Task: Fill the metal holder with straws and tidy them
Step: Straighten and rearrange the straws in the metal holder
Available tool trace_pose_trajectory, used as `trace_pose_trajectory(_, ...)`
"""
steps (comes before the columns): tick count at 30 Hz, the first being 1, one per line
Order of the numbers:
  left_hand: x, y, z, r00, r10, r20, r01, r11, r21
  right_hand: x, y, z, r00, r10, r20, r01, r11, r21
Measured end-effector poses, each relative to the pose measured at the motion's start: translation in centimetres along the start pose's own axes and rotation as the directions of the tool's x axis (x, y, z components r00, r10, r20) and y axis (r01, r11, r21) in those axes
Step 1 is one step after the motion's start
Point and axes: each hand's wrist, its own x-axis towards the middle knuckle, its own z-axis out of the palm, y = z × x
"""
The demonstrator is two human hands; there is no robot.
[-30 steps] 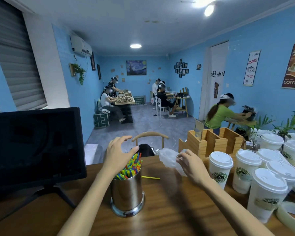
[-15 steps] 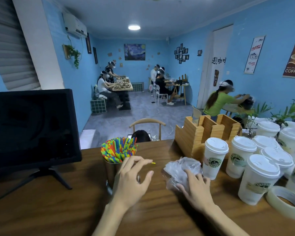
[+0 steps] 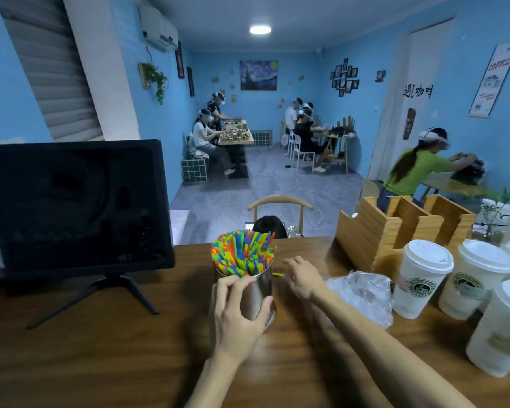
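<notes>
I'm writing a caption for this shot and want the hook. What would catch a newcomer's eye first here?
The bright bunch of colourful straws fanning out of the metal holder at the table's centre, with the left hand wrapped round the holder. Just right of it, the right hand reaches for a stray yellow straw on the table. Further right stand white lidded coffee cups.

holder [image 3: 259, 293]: polished metal, reflective | straws [image 3: 242, 254]: smooth coloured plastic | table [image 3: 100, 348]: wood, visible grain, slight sheen | bag [image 3: 362, 293]: clear crinkled plastic film, glossy | cups [image 3: 418, 284]: matt paper, smooth white plastic lids | organiser [image 3: 371, 240]: light bare wood, matt | monitor [image 3: 71, 204]: dark glossy screen, matt black frame
</notes>
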Motion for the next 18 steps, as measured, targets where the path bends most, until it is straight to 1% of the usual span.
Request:
trace_pose_trajectory(2,0.2,-0.8,-0.2,0.999,-0.025,-0.029,0.024,1.0,-0.019,1.1,-0.3,1.3,0.998,0.067,0.016,-0.066,0.997,-0.035)
trace_pose_trajectory(5,0.0,-1.9,-0.4,0.996,-0.032,-0.086,0.034,0.999,0.015,1.9,-0.1,2.2,0.988,0.15,0.025,-0.147,0.986,-0.082)
trace_pose_trajectory(7,-0.1,-2.6,-0.3,0.995,-0.04,-0.09,0.043,0.999,0.029,2.4,0.0,2.3,0.984,0.177,0.016,-0.175,0.982,-0.064)
trace_pose_trajectory(9,0.3,-3.2,-0.2,0.993,-0.081,-0.088,0.082,0.996,0.014,2.7,-0.2,2.4,0.978,0.207,0.022,-0.206,0.977,-0.044)
trace_pose_trajectory(12,1.0,-3.7,0.1,0.987,-0.138,-0.08,0.136,0.99,-0.031,2.5,-0.5,2.7,0.979,0.202,-0.005,-0.202,0.977,-0.075)
trace_pose_trajectory(14,1.8,-3.7,0.2,0.981,-0.184,-0.066,0.179,0.981,-0.07,2.3,-0.2,2.5,0.975,0.221,-0.021,-0.221,0.975,-0.004)
trace_pose_trajectory(16,2.4,-3.9,0.4,0.966,-0.256,-0.035,0.252,0.962,-0.105,2.0,0.2,1.4,0.968,0.251,-0.02,-0.244,0.955,0.166)
trace_pose_trajectory(18,2.9,-4.0,0.5,0.94,-0.339,0.036,0.34,0.925,-0.169,1.5,0.4,-0.6,0.967,0.242,-0.081,-0.198,0.912,0.358)
